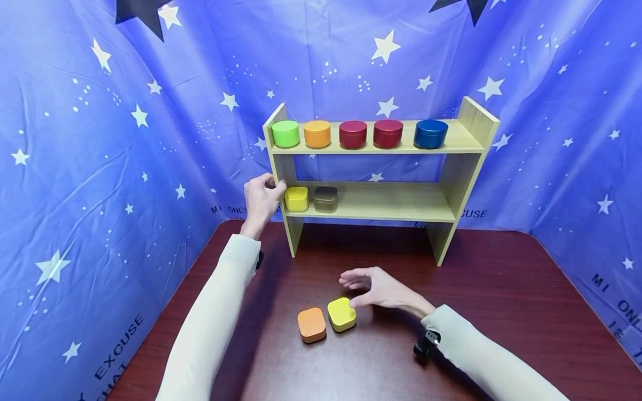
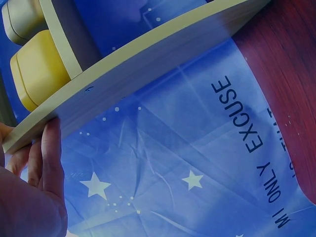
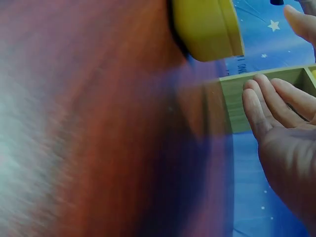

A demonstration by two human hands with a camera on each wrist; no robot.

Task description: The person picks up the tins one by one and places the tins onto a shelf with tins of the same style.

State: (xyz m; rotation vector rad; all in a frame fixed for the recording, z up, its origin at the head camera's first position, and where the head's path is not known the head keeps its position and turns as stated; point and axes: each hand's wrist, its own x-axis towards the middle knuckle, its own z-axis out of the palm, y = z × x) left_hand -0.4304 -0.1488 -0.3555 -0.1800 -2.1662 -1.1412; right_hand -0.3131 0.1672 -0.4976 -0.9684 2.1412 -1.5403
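Because its thin boards look stiff and smooth, the wooden shelf (image 1: pixel 391 200) probably takes a firm pinch best on its left upright, applied gently enough that the round green tin (image 1: pixel 286 134) above does not slide. On the table (image 1: pixel 541 312) in front, the orange box (image 1: pixel 312 324) sits apart from the shelf; it seems light, hard and a little slick, so opposite side walls should give the surest hold. Just to its right, the yellow box (image 1: pixel 342 314) likely handles alike, its rounded corners offering less purchase than its flat sides.

The left hand (image 1: pixel 262 199) reaches forward on an extended arm and pinches that upright at its front edge, fingers against the outer face. The right hand (image 1: pixel 385 288) grasps nothing: its fingers point leftward, loosely bent, with the thumb near the yellow box's right side.
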